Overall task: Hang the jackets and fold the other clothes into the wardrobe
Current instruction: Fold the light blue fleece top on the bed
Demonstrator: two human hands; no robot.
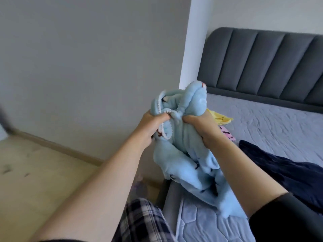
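The light blue fleece garment [185, 137] is bunched in the air above the near left corner of the bed [262, 123], its lower part trailing down onto the quilted cover at the near edge. It has a scalloped white trim and small dark printed motifs; whether it is a top or a small blanket cannot be told while it is crumpled. The left hand [153, 126] grips a fold of the trimmed edge, fingers curled round it, and the right hand [201, 124] clenches a thick wad of the cloth just beside it, so both fists sit close together at the top of the bundle.

The step in hand looks like finding the garment's edges before folding. To do it well, I would keep one pinch on the trim, slide the other hand along that seam to a corner, then draw the hands apart and shake the cloth flat.

Farther along the bed lie a yellow piece [221, 117], a pink patterned piece [227, 133] and a dark navy garment [288, 170]. A grey padded headboard [265, 63] stands at the far end.
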